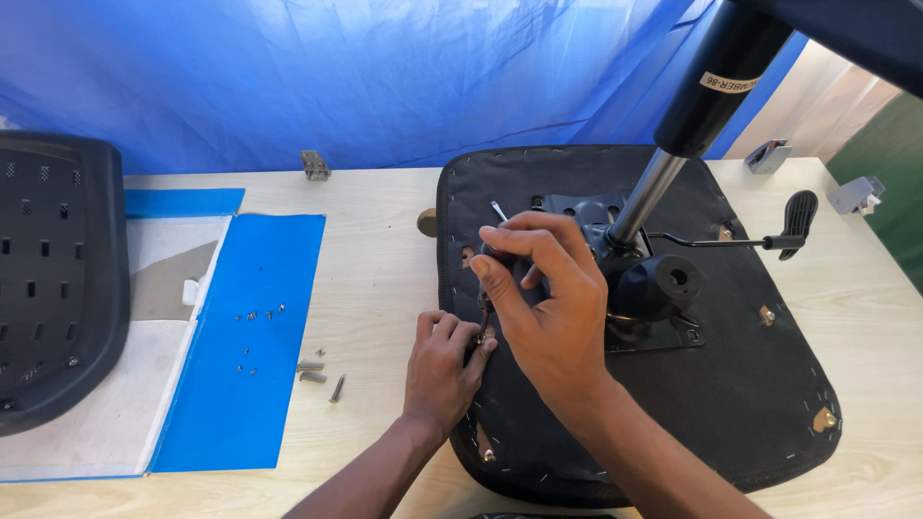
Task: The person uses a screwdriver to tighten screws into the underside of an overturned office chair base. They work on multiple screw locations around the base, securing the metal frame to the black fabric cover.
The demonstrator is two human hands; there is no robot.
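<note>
An upturned black chair seat [731,384] lies on the wooden table [375,259], with a metal tilt mechanism [654,288] and gas-lift column [673,144] bolted to its underside. My right hand [543,298] is closed around a small tool whose silver tip [499,210] pokes out above my fingers, at the left edge of the mechanism plate. My left hand [442,365] rests on the seat's left edge, fingertips pinched at a small metal part right under my right hand. What the fingers pinch is mostly hidden.
Several loose screws [260,315] lie on a blue sheet [240,384], and three bolts [317,375] on the table beside it. A black perforated chair back [48,279] sits far left. A lever with a black paddle [796,216] sticks out to the right. Blue tarp hangs behind.
</note>
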